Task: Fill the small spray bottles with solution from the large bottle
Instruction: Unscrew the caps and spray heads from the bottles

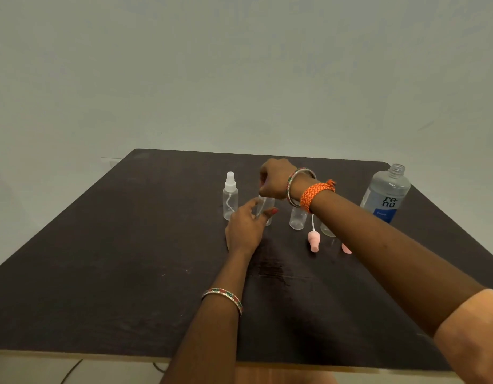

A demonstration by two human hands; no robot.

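So the left hand (245, 225) is wrapping its fingers around the second small spray bottle (265, 210) in the row, steadying it on the dark table (129, 259), while the right hand (276, 178) is sitting right on top of it with its fingers bunched down at the neck. It looks like it's pinching a cap or spray head there, but the hand is covering that spot, so I honestly can't tell what's between the fingertips. The capped spray bottle (230, 196) with the white sprayer is standing just to the left, almost touching the left hand's knuckles, so a careless twist could easily be knocking that one over. On the other side an open small bottle (298, 217) is standing right under the right wrist, and the bangles (295, 187) and orange thread band (316, 194) are dangling close above it, so that's my bet for the first tip-over if the arm drops. Another open one (328, 230) is half hidden behind the forearm. A pink spray head (313, 241) is lying loose on the table with its tube pointing away from the camera, plus a second pink piece (346, 248) peeking out by the arm; both could be rolling around or picking up dirt. The large Renu solution bottle (386, 194) is standing uncapped near the far right corner, so a bump when reaching back is spilling solution.
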